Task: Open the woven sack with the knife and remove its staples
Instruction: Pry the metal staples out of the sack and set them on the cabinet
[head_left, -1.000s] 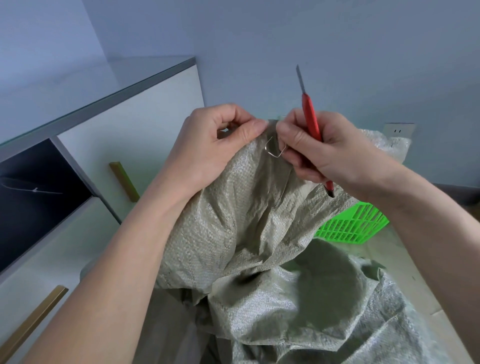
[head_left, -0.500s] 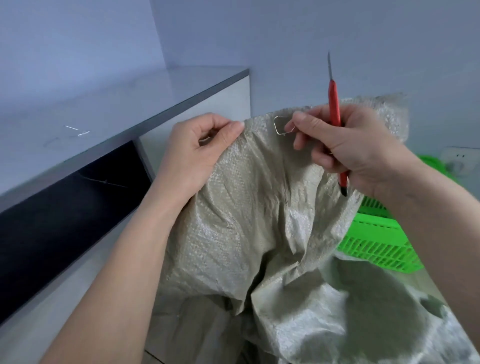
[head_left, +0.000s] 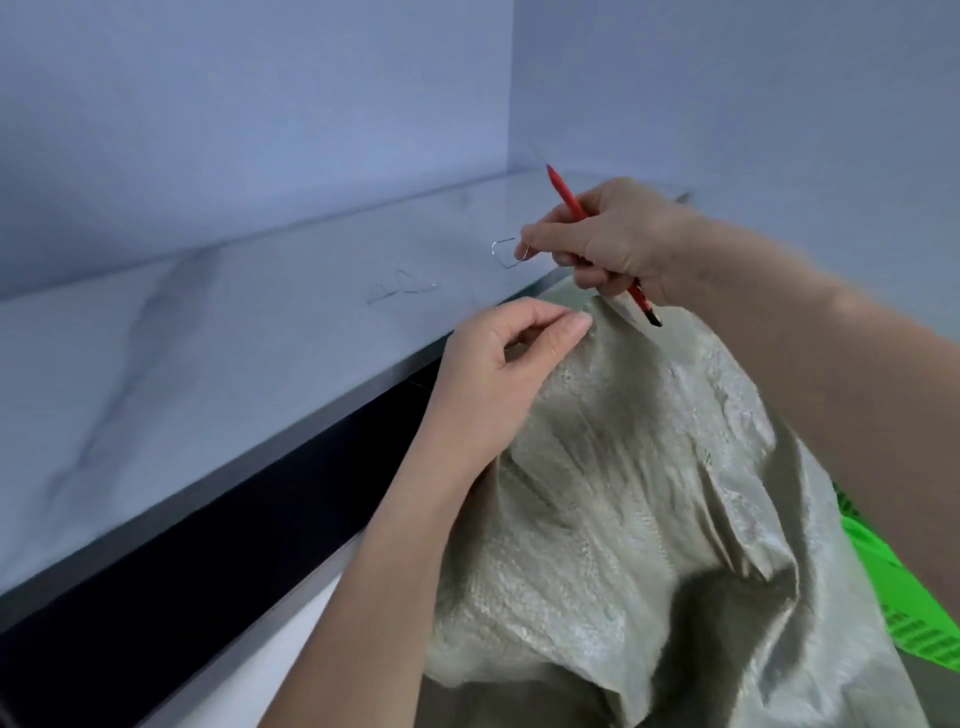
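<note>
Two hands busy: right hand (head_left: 605, 241) pinches staple (head_left: 506, 253) w/ knife (head_left: 597, 239); no readable writing.

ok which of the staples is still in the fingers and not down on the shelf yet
The bent wire staple pinched at the fingertips of the right hand, which also holds the red knife. The other staples lie loose on the marble shelf top, further left.

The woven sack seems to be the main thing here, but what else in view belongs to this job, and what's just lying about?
Part of the job:
- woven sack, top edge pinched by the left hand
- red knife, in the right hand
- staple, pinched by that hand
- pulled staples on the countertop

Just lying about:
- green basket behind the sack
</note>
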